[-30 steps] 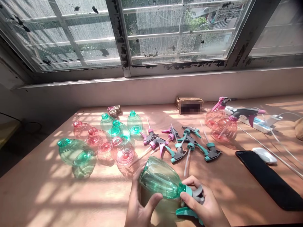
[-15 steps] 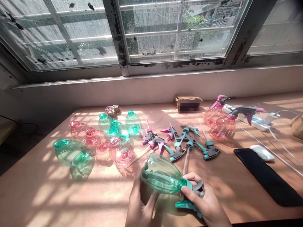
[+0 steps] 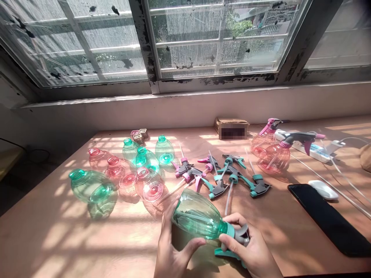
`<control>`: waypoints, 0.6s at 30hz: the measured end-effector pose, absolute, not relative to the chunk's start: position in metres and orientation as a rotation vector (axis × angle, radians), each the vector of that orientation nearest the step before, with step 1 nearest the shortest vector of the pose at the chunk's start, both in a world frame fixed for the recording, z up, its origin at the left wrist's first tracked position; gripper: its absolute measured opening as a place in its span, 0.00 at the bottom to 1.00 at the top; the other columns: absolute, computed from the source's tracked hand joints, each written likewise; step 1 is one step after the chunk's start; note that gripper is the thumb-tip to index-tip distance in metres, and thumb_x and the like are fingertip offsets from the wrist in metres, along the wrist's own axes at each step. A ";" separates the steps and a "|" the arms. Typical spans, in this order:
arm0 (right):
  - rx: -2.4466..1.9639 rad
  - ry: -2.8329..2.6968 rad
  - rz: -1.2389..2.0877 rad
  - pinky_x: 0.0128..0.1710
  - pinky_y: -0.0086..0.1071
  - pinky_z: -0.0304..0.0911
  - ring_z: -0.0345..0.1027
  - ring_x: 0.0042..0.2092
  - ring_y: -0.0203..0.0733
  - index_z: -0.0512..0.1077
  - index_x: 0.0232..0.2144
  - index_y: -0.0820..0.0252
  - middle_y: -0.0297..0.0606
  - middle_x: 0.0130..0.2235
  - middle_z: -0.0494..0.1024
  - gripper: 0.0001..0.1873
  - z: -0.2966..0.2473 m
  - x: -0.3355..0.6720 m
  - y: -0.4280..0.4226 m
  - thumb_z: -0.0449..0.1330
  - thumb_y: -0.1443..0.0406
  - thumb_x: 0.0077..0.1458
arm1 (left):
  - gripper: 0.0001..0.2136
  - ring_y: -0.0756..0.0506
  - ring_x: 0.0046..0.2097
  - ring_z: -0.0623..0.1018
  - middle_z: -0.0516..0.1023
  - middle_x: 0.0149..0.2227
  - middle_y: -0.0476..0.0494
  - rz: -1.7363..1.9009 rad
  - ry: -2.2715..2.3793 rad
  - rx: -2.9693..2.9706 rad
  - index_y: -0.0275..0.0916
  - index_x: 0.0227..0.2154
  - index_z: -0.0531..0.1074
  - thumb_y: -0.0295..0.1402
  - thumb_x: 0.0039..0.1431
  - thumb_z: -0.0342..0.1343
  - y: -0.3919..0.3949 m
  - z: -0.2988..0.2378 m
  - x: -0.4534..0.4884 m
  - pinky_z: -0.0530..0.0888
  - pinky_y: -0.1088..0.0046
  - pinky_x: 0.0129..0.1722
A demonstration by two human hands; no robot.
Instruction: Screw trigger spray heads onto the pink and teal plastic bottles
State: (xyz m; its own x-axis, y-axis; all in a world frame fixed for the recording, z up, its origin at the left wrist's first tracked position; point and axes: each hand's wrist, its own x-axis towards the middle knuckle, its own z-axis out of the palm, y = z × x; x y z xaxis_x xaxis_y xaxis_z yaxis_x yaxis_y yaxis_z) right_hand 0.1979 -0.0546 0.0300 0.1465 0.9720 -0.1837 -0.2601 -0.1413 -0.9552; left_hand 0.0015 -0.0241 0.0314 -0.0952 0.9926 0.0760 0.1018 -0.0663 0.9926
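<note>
A clear green bottle lies tilted between my hands, its base to the left and its neck to the right. My left hand cups the base end, with the thumb along the lower side. At the neck, the fingers and thumb of my right hand pinch the teal collar of a grey-and-teal trigger sprayer. The sprayer sits on the bottle's mouth; its teal trigger end points toward me. How tightly the collar is screwed on, I cannot tell.
Open green bottles and pink bottles stand at the left. Loose trigger sprayers lie mid-table. Two pink spray bottles with sprayers, a power strip, a black phone and a white case are at the right.
The left thumb has swung right along the bottle's lower side. The bottle has rolled slightly, and my right fingers have shifted a little on the collar.
</note>
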 end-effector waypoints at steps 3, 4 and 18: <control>-1.213 -0.762 1.393 0.27 0.35 0.71 0.74 0.24 0.43 0.76 0.38 0.59 0.32 0.21 0.80 0.27 0.030 0.200 -0.055 0.77 0.48 0.45 | 0.39 0.30 0.72 0.63 0.69 0.69 0.42 1.285 1.294 1.299 0.50 0.63 0.69 0.46 0.48 0.75 -0.024 0.033 0.001 0.59 0.51 0.73; -1.216 -0.757 1.395 0.27 0.35 0.71 0.75 0.24 0.43 0.76 0.38 0.59 0.33 0.21 0.80 0.28 0.030 0.200 -0.055 0.77 0.47 0.46 | 0.39 0.31 0.73 0.62 0.68 0.70 0.42 1.278 1.279 1.289 0.50 0.63 0.69 0.45 0.48 0.75 -0.024 0.033 0.001 0.58 0.52 0.73; -1.137 -0.769 1.481 0.29 0.30 0.70 0.74 0.26 0.38 0.78 0.37 0.59 0.31 0.24 0.81 0.26 0.028 0.206 -0.057 0.81 0.52 0.41 | 0.40 0.30 0.68 0.71 0.71 0.67 0.37 1.328 1.177 1.000 0.47 0.58 0.70 0.50 0.43 0.77 -0.034 0.041 0.002 0.70 0.57 0.66</control>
State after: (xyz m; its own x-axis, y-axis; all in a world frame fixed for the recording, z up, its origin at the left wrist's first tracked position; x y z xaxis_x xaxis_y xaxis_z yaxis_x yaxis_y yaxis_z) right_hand 0.2055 -0.0567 0.0283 0.0214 0.9684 -0.2486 -0.3540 -0.2253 -0.9077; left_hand 0.0017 -0.0336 0.0412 -0.1003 0.9936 -0.0524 -0.1714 0.0346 0.9846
